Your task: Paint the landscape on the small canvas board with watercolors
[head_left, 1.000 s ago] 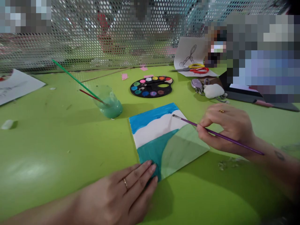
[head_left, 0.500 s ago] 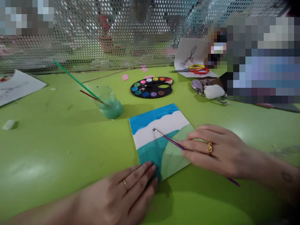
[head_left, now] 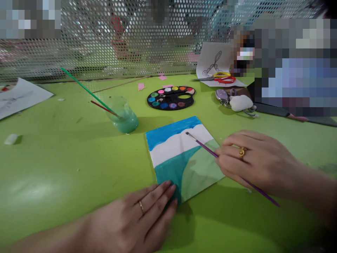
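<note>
A square painting (head_left: 168,152) lies tilted on the green table, with a blue band on top, a white wavy band, a teal area and a pale green hill. My left hand (head_left: 137,214) rests flat with fingers stretched over its lower left corner. Between the fingers of my right hand (head_left: 252,160) is a thin purple paintbrush (head_left: 206,149). Its flat bristles are over the white band, near the blue edge; whether they touch I cannot tell. Behind the painting lies a black paint palette (head_left: 170,98) with several colours.
A clear cup (head_left: 125,117) of cloudy green water holds a green stick and a dark red brush. Scissors (head_left: 221,78) lie on a paper with a drawing. A keychain (head_left: 240,103) sits at right, another paper (head_left: 23,96) at left. A perforated metal screen (head_left: 126,38) borders the table.
My right hand and the paintbrush have moved right and slightly away from me, the tip travelling across the white band towards the blue edge. My left hand has stayed put.
</note>
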`<state>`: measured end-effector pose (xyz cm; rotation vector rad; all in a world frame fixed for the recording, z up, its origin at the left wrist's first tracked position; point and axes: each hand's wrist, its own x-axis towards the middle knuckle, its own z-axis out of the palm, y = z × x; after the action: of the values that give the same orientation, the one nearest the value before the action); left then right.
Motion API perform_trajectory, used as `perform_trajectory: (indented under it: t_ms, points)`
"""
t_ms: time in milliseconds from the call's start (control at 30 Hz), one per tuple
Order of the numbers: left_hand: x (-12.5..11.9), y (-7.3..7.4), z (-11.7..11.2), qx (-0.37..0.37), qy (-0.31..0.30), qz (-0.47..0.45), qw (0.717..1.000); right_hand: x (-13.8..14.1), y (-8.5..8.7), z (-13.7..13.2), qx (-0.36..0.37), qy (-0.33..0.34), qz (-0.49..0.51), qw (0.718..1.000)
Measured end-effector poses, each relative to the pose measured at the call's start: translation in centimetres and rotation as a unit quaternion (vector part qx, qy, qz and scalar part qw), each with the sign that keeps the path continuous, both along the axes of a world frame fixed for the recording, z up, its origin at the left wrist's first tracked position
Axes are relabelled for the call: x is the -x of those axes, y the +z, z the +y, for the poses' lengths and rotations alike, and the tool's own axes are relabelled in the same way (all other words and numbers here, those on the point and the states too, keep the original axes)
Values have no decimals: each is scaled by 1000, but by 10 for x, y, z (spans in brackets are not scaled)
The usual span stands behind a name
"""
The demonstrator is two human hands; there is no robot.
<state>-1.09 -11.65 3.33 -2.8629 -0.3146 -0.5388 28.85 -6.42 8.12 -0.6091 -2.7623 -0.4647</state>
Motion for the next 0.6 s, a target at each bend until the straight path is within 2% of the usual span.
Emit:
perform_trajectory:
  t_ms: [133,267,400,600]
  points:
    - [-1,3,0,0,-1,-1,1000,9,-3,-7,3,24,-20,1000]
    - [0,4,-1,0,-3,-1,1000,8,-6,-5,-24,-15,-49,998]
    - [0,1,-1,2,3,6,1000,3,-1,-3,-42,-52,-78,995]
    - [-2,1,0,6,-3,-9,1000,14,0,-12,-61,-16,-42,997]
